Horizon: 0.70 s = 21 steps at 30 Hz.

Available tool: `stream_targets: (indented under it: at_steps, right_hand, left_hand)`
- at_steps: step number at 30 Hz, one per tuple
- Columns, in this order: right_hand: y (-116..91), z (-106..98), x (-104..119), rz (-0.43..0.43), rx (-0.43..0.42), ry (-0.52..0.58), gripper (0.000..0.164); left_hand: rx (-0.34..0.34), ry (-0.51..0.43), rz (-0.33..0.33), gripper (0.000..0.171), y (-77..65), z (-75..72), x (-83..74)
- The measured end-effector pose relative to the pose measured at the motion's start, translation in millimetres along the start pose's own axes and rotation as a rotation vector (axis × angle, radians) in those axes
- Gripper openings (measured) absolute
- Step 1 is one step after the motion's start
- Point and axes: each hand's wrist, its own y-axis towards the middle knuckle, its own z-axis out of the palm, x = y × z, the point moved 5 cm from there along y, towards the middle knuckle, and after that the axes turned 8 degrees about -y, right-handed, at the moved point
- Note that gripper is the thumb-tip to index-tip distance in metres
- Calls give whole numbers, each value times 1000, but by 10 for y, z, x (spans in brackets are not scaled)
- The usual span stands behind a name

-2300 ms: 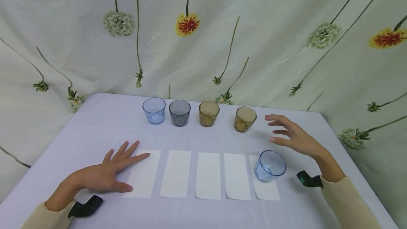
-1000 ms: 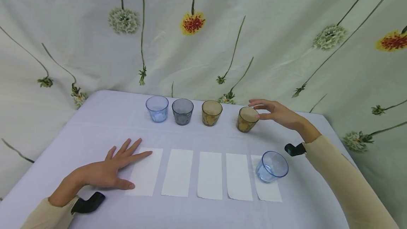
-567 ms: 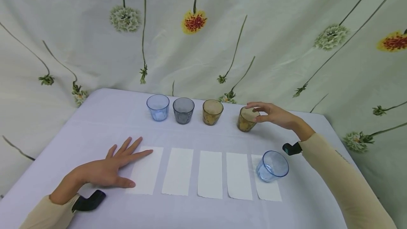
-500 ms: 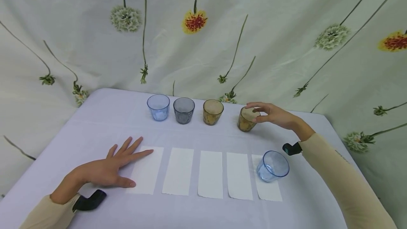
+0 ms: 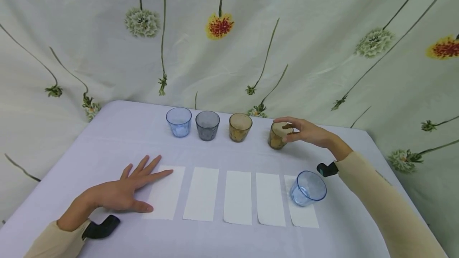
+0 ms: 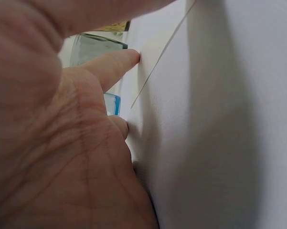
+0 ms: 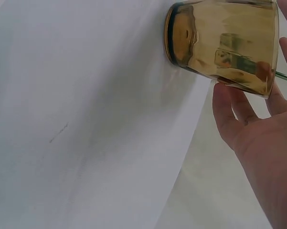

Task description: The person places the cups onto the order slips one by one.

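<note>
My right hand [image 5: 310,132] grips the rightmost amber glass [image 5: 275,141] near its rim, thumb on the near side and fingers round the far side. In the right wrist view that glass [image 7: 224,43] shows its thick base toward the white cloth, with fingertips against its wall. My left hand [image 5: 120,194] rests with spread fingers on the cloth, its forefinger and thumb reaching the leftmost white paper [image 5: 165,202]. The left wrist view is largely filled by its palm [image 6: 81,152]. A clear blue glass [image 5: 307,189] stands on the rightmost paper [image 5: 305,217].
Along the table's back edge stand another blue glass [image 5: 178,122], a grey glass [image 5: 207,126] and a second amber glass [image 5: 240,128]. Several white paper strips [image 5: 237,198] lie in a row at the front. A flowered curtain [image 5: 308,31] hangs behind the white-covered table [image 5: 215,242].
My right hand has moved from above the front blue glass, back and left to the rightmost amber glass, and now grips it. My left hand and the other glasses stay put.
</note>
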Motion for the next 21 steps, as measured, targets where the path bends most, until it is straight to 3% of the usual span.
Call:
stream_targets:
  at_steps: [21]
  right_hand:
    - [18, 36, -31, -21, 2, -17, 78]
  left_hand:
    - [-1, -9, 7, 82, -14, 0, 9]
